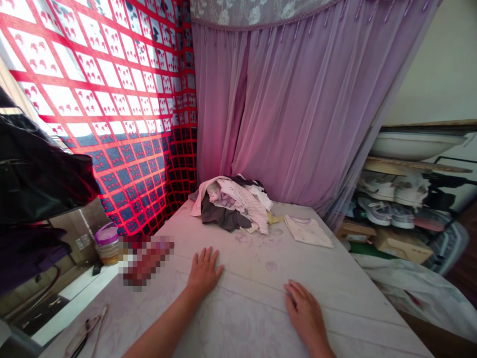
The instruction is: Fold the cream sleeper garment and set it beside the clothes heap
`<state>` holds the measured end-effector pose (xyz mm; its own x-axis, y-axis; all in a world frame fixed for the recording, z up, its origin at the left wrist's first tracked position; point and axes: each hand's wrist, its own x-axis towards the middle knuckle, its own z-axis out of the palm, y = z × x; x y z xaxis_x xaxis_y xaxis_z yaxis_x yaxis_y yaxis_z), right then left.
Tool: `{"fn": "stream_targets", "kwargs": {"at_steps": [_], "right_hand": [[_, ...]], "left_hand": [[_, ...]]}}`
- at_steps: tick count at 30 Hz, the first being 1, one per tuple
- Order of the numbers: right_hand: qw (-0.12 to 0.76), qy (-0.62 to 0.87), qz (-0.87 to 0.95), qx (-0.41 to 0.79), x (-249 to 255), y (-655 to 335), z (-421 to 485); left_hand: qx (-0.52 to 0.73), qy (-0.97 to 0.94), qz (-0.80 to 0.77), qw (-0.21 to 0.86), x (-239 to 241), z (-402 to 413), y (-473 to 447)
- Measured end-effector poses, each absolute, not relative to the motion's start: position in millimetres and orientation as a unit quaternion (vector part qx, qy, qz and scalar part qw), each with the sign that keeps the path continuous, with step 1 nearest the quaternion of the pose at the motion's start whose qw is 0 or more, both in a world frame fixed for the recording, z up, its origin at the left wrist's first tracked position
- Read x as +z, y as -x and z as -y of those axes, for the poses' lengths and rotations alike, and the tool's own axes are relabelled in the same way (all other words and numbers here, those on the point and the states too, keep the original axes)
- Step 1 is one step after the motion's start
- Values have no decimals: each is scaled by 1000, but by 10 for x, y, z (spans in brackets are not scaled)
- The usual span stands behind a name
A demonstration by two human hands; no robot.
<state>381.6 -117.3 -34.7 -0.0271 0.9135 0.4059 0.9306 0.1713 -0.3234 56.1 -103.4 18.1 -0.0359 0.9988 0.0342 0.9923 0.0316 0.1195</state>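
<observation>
My left hand [204, 271] lies flat on the pale patterned surface [253, 298], palm down with its fingers a little apart. To its right and closer to me, my right hand [304, 311] rests on the same surface, its fingers loosely bent and nothing seen in them. Beyond both hands is a heap of crumpled clothes [238, 201], with pink striped, dark grey, white and black cloth in it. A folded white garment [308, 231] lies flat to the right of the heap. Neither hand touches the clothes.
A pair of glasses [86, 330] lies at the near left. A blurred-out reddish item [149, 263] is at the left edge. A purple-lidded tub [107, 242] stands beyond that edge. Purple curtains [290, 109] hang behind; a rack with shoes [387, 211] stands right.
</observation>
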Motion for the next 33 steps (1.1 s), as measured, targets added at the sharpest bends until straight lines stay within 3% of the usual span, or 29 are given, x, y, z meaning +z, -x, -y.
{"fn": "stream_targets", "kwargs": {"at_steps": [5,13,19,25,33], "right_hand": [[281,662,693,58,-171,-3684,959],[404,604,654,211,-68,-3313,637],[540,595,482,350,-221,-3362,662],[689,444,271,505,-199,-3605,574],[727,288,52,621,-129,-3874,563]], "left_hand": [[63,-693,-717,36,187,1031,-568],[68,-689,-720,50,243,1062,-584],[48,-688,-722,56,282,1062,-586],[29,-688,-723,62,316,1059,-589],[25,-687,-723,65,331,1061,-593]]}}
